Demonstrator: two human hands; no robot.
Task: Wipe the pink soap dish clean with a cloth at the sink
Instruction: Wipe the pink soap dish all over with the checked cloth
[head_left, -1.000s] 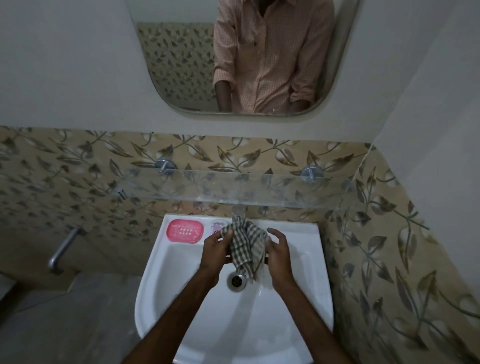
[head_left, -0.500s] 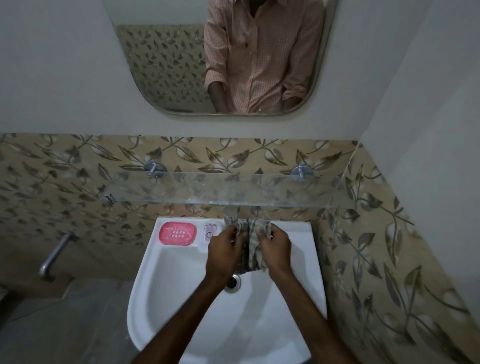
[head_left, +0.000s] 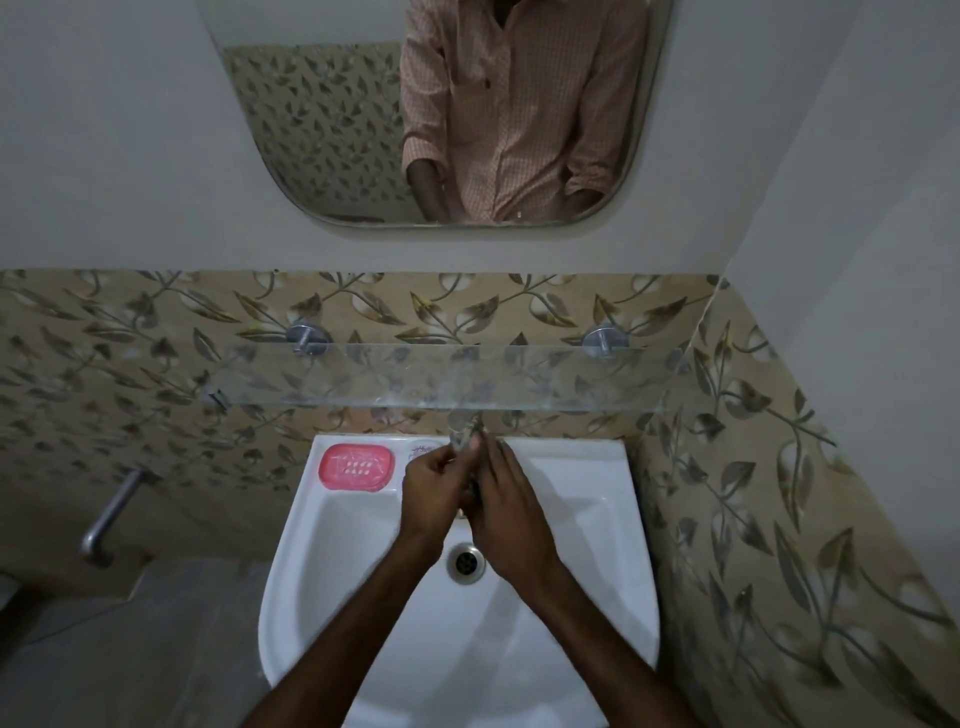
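Note:
The pink soap dish (head_left: 356, 466) lies on the back left ledge of the white sink (head_left: 587, 525), apart from both hands. Over the basin, under the tap, my left hand (head_left: 431, 493) and my right hand (head_left: 506, 512) are pressed together around the checked cloth (head_left: 466, 440). The cloth is bunched up between them; only a small bit pokes out above the fingers, near the tap. Most of it is hidden by my hands.
A glass shelf (head_left: 441, 376) juts out just above the sink's back edge, with a mirror (head_left: 467, 114) higher up. The drain (head_left: 466, 563) shows below my hands. A metal pipe (head_left: 111, 512) sticks out of the tiled wall at left. The right wall stands close to the sink.
The cloth hung spread between my hands a second ago; now it is gathered into a tight bunch. My hands have closed in against each other and risen toward the tap.

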